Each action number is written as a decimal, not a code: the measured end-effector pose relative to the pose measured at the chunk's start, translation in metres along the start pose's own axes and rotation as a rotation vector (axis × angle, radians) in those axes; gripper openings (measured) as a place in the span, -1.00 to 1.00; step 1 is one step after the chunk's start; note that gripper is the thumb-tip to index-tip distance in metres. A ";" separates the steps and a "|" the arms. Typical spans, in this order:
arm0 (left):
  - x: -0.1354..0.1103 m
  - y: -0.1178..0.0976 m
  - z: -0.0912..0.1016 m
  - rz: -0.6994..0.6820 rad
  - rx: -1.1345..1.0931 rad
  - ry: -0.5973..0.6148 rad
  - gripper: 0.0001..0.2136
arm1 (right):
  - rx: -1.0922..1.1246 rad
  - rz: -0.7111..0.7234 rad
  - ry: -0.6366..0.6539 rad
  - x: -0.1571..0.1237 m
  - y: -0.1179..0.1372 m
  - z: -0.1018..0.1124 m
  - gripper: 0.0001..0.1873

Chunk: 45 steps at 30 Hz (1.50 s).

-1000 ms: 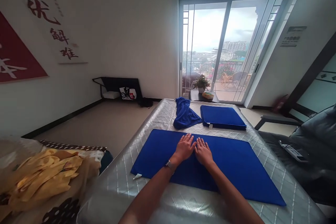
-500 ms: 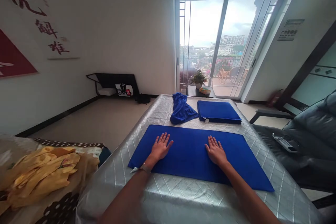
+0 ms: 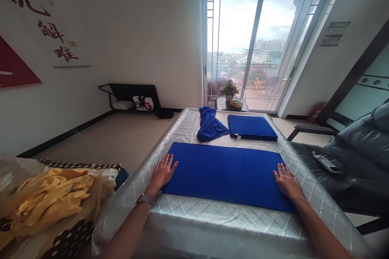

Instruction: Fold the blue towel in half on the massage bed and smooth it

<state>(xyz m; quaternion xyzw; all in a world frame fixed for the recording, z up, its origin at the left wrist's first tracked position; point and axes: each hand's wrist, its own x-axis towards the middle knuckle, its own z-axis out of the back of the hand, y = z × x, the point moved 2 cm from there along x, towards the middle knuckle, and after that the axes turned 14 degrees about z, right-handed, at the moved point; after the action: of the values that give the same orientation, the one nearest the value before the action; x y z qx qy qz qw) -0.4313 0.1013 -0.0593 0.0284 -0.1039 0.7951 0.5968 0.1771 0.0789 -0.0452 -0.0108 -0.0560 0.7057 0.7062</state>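
A blue towel (image 3: 221, 174) lies spread flat across a table with a quilted silver cover (image 3: 194, 214). My left hand (image 3: 163, 173) rests palm down over the towel's left edge, fingers stretched out. At the opposite end, my right hand (image 3: 287, 180) lies flat on the right edge, its fingers also extended. Neither hand grips anything. Beyond the spread towel sits a stack of folded blue towels (image 3: 252, 126) with a small white tag at its front. A crumpled blue towel (image 3: 210, 124) lies to the left of that stack.
Yellow cloth (image 3: 54, 198) is heaped at the lower left. A dark leather armchair (image 3: 361, 162) with a white power strip (image 3: 326, 162) on it stands at the right. Behind the table are a small stand with a potted plant (image 3: 229, 90) and sliding glass doors (image 3: 232, 44).
My hands have slid apart over the towel, the left one to its left edge and the right one to its right edge. The stack and crumpled towel have stayed put.
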 end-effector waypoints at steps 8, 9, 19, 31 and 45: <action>-0.042 -0.088 0.029 -0.196 -0.073 0.007 -0.35 | 0.045 0.260 -0.125 -0.026 0.133 0.042 -0.34; -0.056 -0.112 0.031 -0.288 -0.099 0.039 -0.36 | 0.103 0.323 -0.097 -0.030 0.158 0.044 -0.34; -0.124 -0.192 0.015 -0.564 -0.167 0.177 -0.36 | 0.264 0.481 0.106 -0.049 0.221 0.043 -0.30; -0.060 0.028 0.004 -0.004 0.042 0.058 -0.26 | 0.084 0.151 -0.109 -0.077 -0.010 -0.038 -0.24; -0.061 0.046 0.000 0.066 -0.028 0.029 -0.18 | 0.079 0.105 -0.038 -0.078 -0.021 -0.036 -0.18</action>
<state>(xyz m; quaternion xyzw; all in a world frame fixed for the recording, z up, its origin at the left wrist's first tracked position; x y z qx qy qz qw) -0.4575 0.0319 -0.0760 0.0050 -0.1072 0.8131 0.5722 0.2018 0.0028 -0.0836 0.0273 -0.0408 0.7435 0.6669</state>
